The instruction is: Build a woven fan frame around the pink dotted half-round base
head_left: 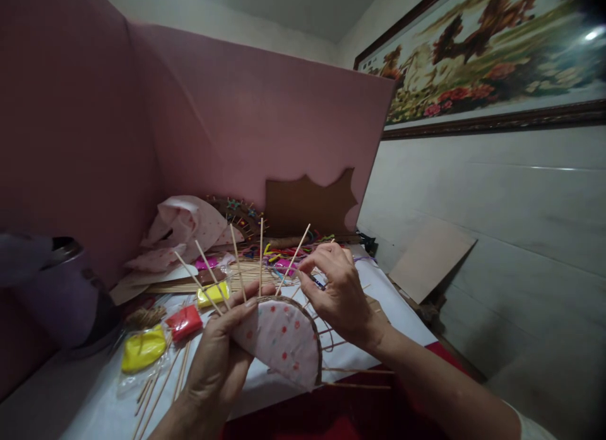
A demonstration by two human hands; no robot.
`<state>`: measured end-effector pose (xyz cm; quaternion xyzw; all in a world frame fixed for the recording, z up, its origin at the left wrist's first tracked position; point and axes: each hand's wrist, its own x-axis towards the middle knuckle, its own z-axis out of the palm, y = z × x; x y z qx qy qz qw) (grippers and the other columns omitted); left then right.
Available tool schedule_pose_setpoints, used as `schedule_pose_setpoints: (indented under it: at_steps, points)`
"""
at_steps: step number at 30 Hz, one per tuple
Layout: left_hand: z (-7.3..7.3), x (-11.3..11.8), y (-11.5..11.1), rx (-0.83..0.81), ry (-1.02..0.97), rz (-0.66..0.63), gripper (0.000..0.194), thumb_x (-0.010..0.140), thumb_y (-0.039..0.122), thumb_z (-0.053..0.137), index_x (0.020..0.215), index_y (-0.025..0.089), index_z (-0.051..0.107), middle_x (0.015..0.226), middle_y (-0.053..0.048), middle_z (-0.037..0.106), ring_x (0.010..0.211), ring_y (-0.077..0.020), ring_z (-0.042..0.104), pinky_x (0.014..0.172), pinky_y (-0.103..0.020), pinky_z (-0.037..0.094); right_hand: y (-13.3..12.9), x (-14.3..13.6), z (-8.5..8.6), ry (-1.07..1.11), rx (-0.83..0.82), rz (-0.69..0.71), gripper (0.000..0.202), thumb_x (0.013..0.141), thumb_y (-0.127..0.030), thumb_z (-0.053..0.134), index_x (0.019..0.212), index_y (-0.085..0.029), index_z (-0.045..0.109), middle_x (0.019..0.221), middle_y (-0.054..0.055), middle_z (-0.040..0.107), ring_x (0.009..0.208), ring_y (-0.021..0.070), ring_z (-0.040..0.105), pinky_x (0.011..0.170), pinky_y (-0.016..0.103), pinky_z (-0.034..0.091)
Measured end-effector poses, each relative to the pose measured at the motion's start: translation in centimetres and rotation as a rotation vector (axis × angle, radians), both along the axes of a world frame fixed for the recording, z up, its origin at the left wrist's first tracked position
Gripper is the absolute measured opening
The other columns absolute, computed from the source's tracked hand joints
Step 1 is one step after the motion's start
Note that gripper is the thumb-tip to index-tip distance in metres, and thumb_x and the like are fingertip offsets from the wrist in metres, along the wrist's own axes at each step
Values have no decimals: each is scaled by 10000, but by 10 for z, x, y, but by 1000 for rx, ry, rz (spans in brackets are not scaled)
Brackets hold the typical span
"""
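Observation:
My left hand [222, 345] is wrapped round the left side of a half-round piece [284, 339] covered in pale pink cloth with red dots. Thin wooden sticks [261, 257] fan out from its brown curved rim, upward and to the right. Above the rim's right part, my right hand [331, 288] has thumb and forefinger pinched close to one slanting stick; what lies between the fingertips is too small to name. A small dark object [318, 282] shows under its fingers.
Yellow [143, 349] and red [184, 323] packets and loose sticks [158, 389] lie at the left on the white table cover [392, 301]. Crumpled dotted cloth [184, 222], coloured strands and brown cardboard [307, 206] are behind. A purple container [71, 301] stands far left.

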<state>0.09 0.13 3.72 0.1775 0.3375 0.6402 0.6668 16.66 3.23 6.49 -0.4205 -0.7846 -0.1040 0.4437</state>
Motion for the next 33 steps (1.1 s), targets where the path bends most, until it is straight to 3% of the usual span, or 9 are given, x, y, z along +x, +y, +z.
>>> schedule_pose_setpoints:
  at_steps: [33]
  points:
    - [3,1,-1,9,-23,13,249,702,11,574,910,134,634,894,-96,715,722,-181,670,625,-270,546,1,-2,-1,-18,12,-39,89,778,-141,576,713,-198,558,785,18,627,886,209,493,795,361,310]
